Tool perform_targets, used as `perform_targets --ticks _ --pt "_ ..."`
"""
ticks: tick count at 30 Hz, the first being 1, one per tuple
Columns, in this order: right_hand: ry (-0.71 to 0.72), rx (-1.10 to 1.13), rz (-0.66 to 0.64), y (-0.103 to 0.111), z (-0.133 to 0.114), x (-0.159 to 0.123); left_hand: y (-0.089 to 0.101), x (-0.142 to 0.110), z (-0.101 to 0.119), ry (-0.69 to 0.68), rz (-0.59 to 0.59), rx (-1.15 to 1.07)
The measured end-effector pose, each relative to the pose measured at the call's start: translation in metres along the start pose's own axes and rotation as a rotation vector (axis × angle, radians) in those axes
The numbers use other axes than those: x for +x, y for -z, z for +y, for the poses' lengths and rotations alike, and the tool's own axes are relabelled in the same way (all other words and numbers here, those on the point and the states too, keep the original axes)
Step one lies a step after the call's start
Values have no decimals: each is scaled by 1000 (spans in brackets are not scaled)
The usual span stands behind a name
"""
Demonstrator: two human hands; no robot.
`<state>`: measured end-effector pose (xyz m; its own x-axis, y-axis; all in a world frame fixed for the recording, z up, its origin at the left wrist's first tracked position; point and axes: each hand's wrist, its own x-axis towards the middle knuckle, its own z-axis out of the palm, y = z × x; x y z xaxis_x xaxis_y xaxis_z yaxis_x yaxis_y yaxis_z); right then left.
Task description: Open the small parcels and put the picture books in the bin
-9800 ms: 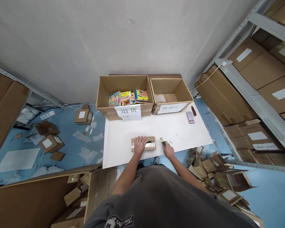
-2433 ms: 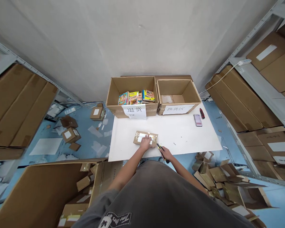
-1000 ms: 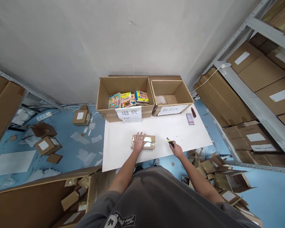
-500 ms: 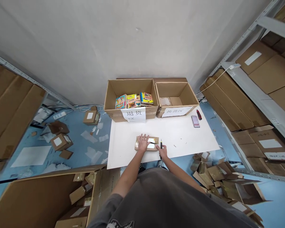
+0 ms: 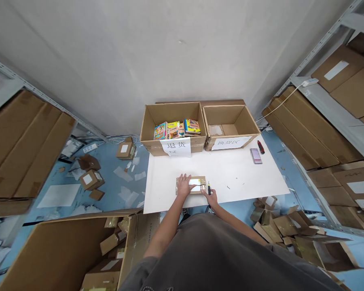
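Observation:
A small taped cardboard box [image 5: 202, 180] with a white label lies near the front edge of the white table [image 5: 165, 167]. My left hand [image 5: 183, 186] grips its left part from above, fingers spread across the top and over the far edge. A thin dark line runs along the label beside my thumb. My right hand [image 5: 211, 198] is closed around a black and yellow utility knife [image 5: 209, 189], its tip pointing away from me. The fingers of that hand touch or nearly touch the box's right end; which one, I cannot tell.
Behind stand a large carton [image 5: 153, 146] with several colourful books and a smaller carton [image 5: 209, 142], both with paper signs. A pixelated phone-like item [image 5: 256, 156] and a red tool [image 5: 261, 147] lie at the right. Opened boxes [image 5: 286, 224] cover the floor; a big carton [image 5: 63, 250] stands left.
The box has been turned since the earliest frame, its label now facing up. In the last second my right hand has moved left with the utility knife, up to the box's right end.

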<state>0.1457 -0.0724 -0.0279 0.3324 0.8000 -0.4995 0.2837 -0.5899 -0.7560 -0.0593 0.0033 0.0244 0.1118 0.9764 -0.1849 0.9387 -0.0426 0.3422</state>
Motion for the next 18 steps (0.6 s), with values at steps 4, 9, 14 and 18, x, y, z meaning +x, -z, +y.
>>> perform_targets --ticks 4,9,14,18 --pt "-79 -25 134 -5 -27 20 -3 -24 14 237 100 -3" --pt "-29 -127 112 5 -96 79 -18 -54 42 233 -68 -81" --pt "26 -89 51 23 -108 91 -1 -57 46 101 -65 1" --pt "-5 36 32 21 -60 46 21 -38 27 -327 -209 109"
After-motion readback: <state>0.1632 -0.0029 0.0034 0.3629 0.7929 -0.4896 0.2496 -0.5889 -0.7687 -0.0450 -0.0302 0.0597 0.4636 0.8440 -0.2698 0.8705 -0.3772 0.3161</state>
